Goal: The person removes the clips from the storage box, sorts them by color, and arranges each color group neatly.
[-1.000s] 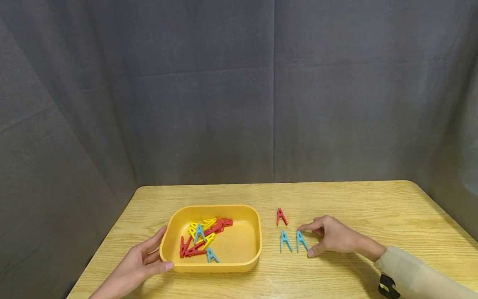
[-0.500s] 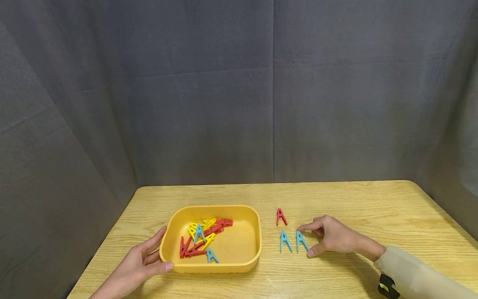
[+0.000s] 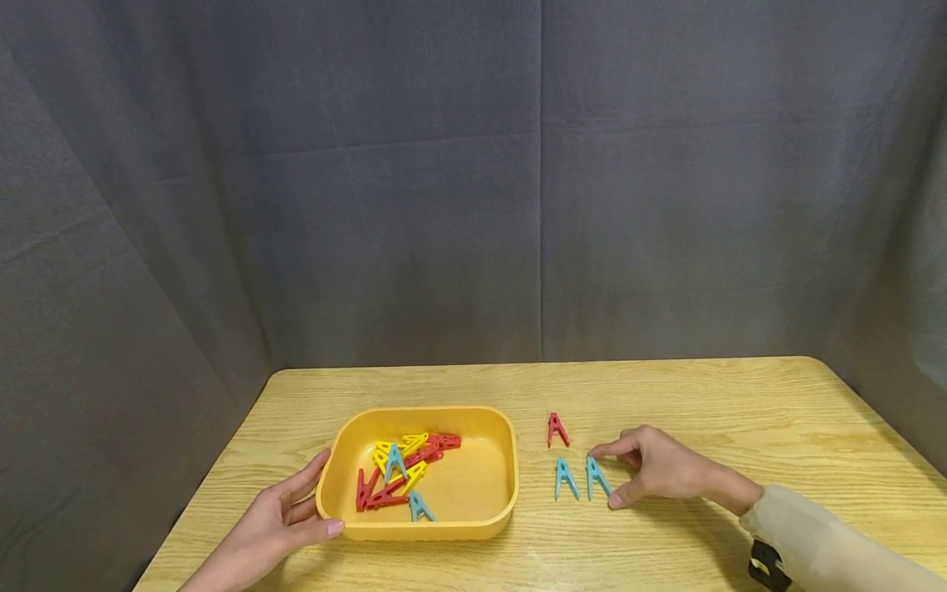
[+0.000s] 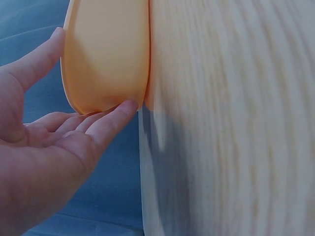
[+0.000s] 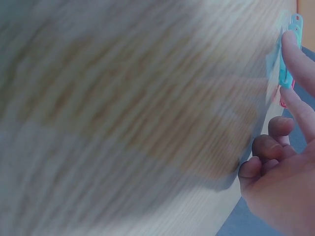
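A yellow-orange plastic tub (image 3: 414, 532) stands on the table, with red, yellow and blue clothespins inside. My left hand (image 3: 270, 522) holds the tub's left end, thumb on the front rim and fingers along the side; the left wrist view shows the fingertips against the tub wall (image 4: 108, 54). To the right of the tub, my right hand (image 3: 669, 469) pinches a blue clothespin (image 3: 594, 470) lying on the table, index finger at its top and thumb at one leg. Just left of it lies a second blue clothespin (image 3: 562, 470), with a red clothespin (image 3: 555, 424) behind.
The wood-grain table (image 3: 703, 395) has rounded far corners. Dark grey cloth (image 3: 414, 205) hangs behind it and along both sides. Several clothespins lie heaped in the left half of the tub, such as a blue clothespin (image 3: 418, 503) near its front wall.
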`<state>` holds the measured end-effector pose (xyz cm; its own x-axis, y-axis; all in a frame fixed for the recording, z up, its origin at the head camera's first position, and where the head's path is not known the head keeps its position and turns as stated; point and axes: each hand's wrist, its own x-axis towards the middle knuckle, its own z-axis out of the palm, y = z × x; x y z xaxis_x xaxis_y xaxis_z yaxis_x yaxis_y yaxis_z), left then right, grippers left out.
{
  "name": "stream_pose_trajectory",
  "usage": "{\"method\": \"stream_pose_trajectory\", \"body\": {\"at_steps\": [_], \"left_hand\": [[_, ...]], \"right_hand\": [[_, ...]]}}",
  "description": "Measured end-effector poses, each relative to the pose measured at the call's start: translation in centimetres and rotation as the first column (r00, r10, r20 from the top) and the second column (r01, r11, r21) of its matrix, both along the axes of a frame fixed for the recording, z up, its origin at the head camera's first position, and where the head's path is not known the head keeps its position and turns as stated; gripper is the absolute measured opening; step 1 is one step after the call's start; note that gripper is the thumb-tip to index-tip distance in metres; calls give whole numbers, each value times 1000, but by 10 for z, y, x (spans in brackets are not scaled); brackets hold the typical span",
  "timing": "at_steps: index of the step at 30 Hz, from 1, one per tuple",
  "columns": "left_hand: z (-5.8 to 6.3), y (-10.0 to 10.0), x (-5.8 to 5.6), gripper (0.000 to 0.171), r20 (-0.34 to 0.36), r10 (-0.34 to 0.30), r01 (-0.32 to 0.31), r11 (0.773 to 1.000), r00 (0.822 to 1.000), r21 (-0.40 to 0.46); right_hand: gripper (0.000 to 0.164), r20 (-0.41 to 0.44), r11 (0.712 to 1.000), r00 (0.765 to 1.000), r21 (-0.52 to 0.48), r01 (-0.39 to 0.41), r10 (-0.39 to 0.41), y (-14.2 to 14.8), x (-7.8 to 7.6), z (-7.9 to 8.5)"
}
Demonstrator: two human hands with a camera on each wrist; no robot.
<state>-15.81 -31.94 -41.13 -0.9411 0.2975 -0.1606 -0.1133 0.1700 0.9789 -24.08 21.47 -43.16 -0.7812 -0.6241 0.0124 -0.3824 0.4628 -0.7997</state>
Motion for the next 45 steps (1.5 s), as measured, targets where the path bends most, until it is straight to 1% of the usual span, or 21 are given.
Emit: {"method": "stream_pose_trajectory", "body": {"at_steps": [5, 9, 15, 18, 20, 25, 29, 34, 40, 45], "left_hand": [[-1, -1, 1, 99, 1, 7, -7, 1000, 1000, -14], [-1, -1, 1, 98, -2, 6, -6, 1000, 1000, -18], [0, -2, 1, 97, -16, -19, 18, 1000, 1000, -11], [1, -3, 0, 97, -23, -34, 33, 999, 999, -13], [2, -3, 0, 97, -29, -41, 40, 999, 999, -15], [5, -2, 0, 98, -22, -23, 23, 999, 999, -27], [6, -1, 0, 99, -27, -12, 11, 999, 1000, -31], [7, 0, 1, 99, -17, -6, 6, 1000, 1000, -20], [6, 0, 1, 100, -12, -7, 7, 1000, 1000, -10], [5, 0, 2, 100, -21, -11, 11, 1000, 1000, -12]], "right_hand": [[68, 0, 1000, 1000, 9, -8, 8, 0, 0, 2], [68, -19, 1000, 1000, 19, -18, 19, -1, -1, 8], [61, -95, 998, 995, 62, -21, 27, -9, -5, 30], [57, -131, 996, 990, 84, -37, 48, -17, -7, 42], [55, -154, 994, 986, 98, -54, 69, -23, -8, 49], [55, -200, 986, 972, 138, -98, 125, -40, -12, 64], [53, -226, 981, 963, 160, -113, 148, -55, -15, 75], [47, -213, 978, 965, 175, -117, 153, -76, -20, 86], [49, -188, 974, 969, 185, -128, 163, -107, -26, 98], [53, -195, 957, 957, 239, -167, 216, -138, -28, 103]]}}
